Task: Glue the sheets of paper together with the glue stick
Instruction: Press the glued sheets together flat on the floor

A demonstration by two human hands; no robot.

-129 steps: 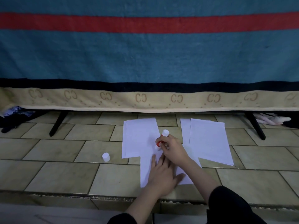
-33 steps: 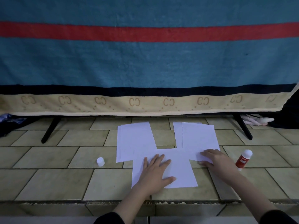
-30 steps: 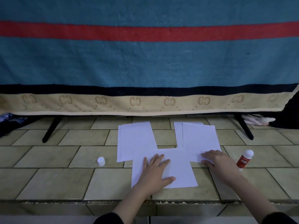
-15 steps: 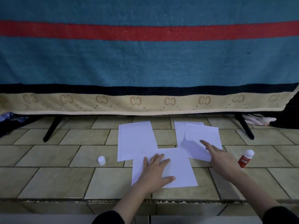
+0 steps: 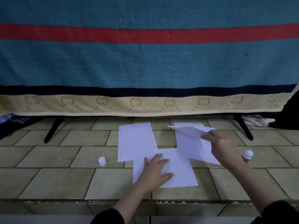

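From the head view, the left hand (image 5: 156, 171) lay flat with fingers spread on the near sheet (image 5: 178, 168), seemingly pinning it so it would not slide on the tiled floor (image 5: 56, 177). The right hand (image 5: 222, 147) pinched the edge of a lifted sheet (image 5: 187, 131), peeling it up off the right stack (image 5: 192, 147), probably to bring it over to the pinned one. The glue stick (image 5: 247, 156) stood just beside that wrist, uncapped I think, its white cap (image 5: 102, 161) well apart to the left of the left stack (image 5: 136, 139). Behind hung a striped blanket (image 5: 145, 62) over a rack whose black legs (image 5: 52, 131) stood clear of the papers. Only the stick near the right forearm looked liable to be knocked.
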